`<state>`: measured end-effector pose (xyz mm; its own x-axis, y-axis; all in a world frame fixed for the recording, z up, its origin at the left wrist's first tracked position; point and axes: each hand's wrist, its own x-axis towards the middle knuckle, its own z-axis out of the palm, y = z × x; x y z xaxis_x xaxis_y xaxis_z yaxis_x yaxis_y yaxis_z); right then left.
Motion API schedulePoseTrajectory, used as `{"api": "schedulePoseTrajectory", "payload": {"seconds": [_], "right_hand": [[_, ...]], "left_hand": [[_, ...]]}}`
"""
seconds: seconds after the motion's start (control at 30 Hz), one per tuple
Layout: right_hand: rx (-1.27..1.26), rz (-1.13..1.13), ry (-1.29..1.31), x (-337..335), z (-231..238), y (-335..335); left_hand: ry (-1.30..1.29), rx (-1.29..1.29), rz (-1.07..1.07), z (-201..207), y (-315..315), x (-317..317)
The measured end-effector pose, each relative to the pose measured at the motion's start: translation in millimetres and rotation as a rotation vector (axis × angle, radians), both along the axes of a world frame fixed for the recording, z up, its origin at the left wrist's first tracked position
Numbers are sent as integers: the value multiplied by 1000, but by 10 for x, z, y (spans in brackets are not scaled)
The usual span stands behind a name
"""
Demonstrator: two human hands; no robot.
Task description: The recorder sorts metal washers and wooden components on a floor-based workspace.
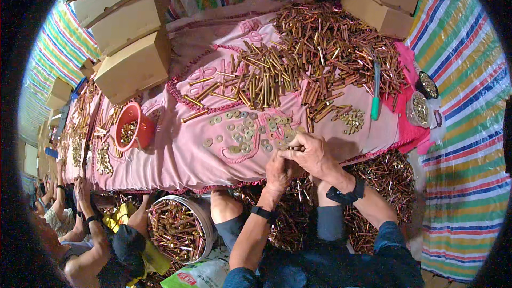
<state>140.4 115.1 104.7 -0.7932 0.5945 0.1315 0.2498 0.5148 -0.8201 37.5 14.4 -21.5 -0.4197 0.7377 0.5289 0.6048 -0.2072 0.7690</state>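
My left hand [278, 172] and my right hand [312, 154] meet at the near edge of a pink cloth-covered table [181, 160]. Both have their fingers pinched together; whatever sits between them is hidden by the fingers. Just beyond lie scattered flat metal washers [246, 131]. Right of these is a small cluster of brass-coloured nuts or sleeves [352, 120]. Farther back, long brass-coloured bolts [266, 86] lie loose in front of a large heap of similar coppery bolts [341, 37].
A red bucket [143, 134] of small parts stands left, below stacked cardboard boxes [133, 66]. A green-capped pen or cutter [376, 101] and tubs of small parts [420, 108] are right. Below are a bolt-filled white bucket [205, 224] and more bolts [384, 186]. Other people [88, 245] work at left.
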Motion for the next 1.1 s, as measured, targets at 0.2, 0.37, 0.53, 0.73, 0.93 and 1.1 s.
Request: {"api": "schedulePoseTrajectory", "payload": {"seconds": [0.2,0.37,0.53,0.73,0.93,1.1], "right_hand": [[315,49,259,-44,-98,25],[-21,-52,54,-4,-42,-27],[236,51,215,-41,-70,-19],[246,-19,285,-15,-161,-20],[31,-49,124,0,-91,-90],[237,-20,271,4,-254,-14]], "left_hand": [[-42,-23,-1,1,4,35],[-2,-15,-15,-20,-19,-3],[-13,8,2,-51,-6,13],[-47,-10,-41,-81,26,60],[-13,-31,-33,-146,-53,-52],[11,-56,-53,-24,-35,-26]]}}
